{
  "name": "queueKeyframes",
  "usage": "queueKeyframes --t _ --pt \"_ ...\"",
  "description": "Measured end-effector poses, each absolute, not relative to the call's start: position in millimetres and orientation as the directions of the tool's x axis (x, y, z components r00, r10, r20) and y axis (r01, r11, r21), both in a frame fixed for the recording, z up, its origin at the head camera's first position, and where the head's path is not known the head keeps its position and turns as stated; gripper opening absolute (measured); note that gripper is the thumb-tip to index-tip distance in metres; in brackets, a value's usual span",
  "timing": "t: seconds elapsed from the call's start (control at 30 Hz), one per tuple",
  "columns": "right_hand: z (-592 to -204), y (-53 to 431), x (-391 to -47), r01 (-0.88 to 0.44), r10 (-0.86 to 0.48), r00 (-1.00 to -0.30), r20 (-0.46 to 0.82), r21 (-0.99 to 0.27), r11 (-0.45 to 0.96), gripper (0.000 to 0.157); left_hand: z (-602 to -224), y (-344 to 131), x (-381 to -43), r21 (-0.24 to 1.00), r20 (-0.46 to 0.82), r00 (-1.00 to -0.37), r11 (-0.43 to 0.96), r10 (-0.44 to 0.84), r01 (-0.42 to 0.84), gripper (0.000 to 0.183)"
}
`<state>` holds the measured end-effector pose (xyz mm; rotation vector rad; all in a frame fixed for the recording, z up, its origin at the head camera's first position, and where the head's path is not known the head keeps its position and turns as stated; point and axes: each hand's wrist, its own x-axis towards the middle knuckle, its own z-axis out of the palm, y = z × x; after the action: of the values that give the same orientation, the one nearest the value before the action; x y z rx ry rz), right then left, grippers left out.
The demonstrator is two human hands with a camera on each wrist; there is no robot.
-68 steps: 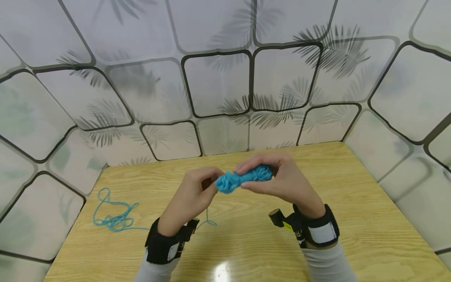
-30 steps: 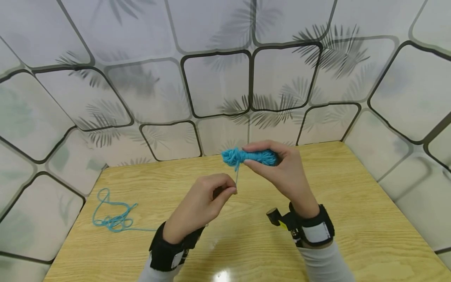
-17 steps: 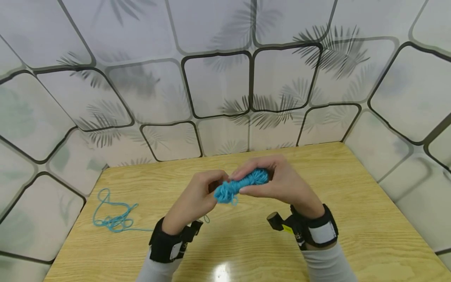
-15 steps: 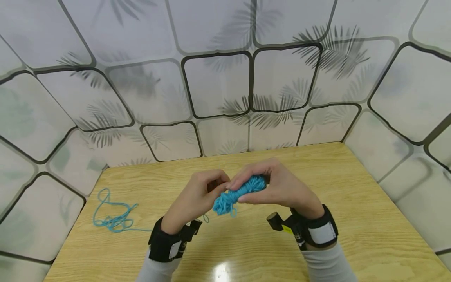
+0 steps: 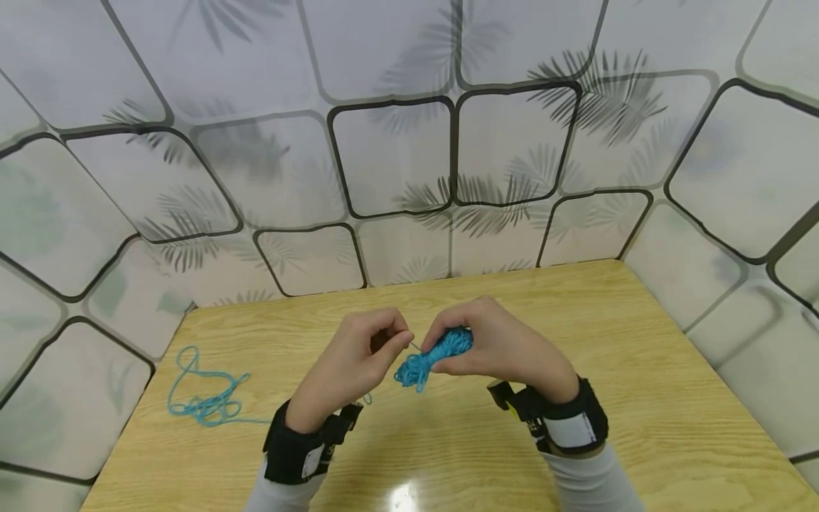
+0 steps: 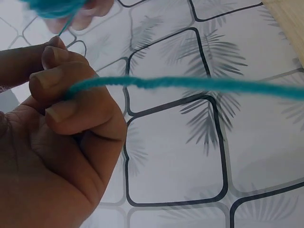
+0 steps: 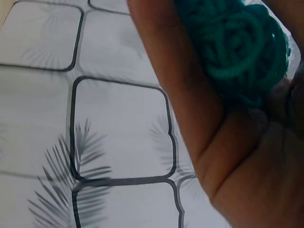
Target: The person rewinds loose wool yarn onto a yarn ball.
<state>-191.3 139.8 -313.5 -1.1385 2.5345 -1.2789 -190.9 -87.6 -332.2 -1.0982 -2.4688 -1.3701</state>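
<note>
My right hand (image 5: 505, 345) grips a small wound bundle of blue yarn (image 5: 450, 343) between thumb and fingers, above the table. The bundle's looped left end tilts down toward me, and its other end (image 7: 237, 45) shows in the palm in the right wrist view. Just left of it, my left hand (image 5: 358, 359) pinches a strand of yarn (image 5: 416, 347) between thumb and index finger. That strand runs taut to the bundle. In the left wrist view, the trailing yarn (image 6: 171, 83) passes out from between the curled lower fingers.
A loose tangle of the same yarn (image 5: 207, 407) lies at the left of the wooden table (image 5: 640, 398), its tail running toward my left wrist. Patterned cloth walls (image 5: 393, 160) stand around the back and sides. Each wrist wears a black camera strap (image 5: 576, 423).
The bundle dipped, rose with the strand pulled below it, then came down again and tilted further. In the last half second my left fingertips have drawn slightly away, showing the taut strand.
</note>
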Motion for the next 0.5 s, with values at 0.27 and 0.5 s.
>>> queueKeyframes --t 0.27,0.5 --pt "-317 139 -194 -0.562 -0.577 -0.777 0.251 -0.690 0.456 0.013 -331 -83 -183 0.706 0.399 -0.733 0.325 0.551 0.629 0.015" --pt "-317 138 -197 -0.541 -0.459 -0.828 0.322 -0.674 0.502 0.016 -329 -79 -180 0.683 0.400 -0.730 0.351 0.554 0.641 0.012"
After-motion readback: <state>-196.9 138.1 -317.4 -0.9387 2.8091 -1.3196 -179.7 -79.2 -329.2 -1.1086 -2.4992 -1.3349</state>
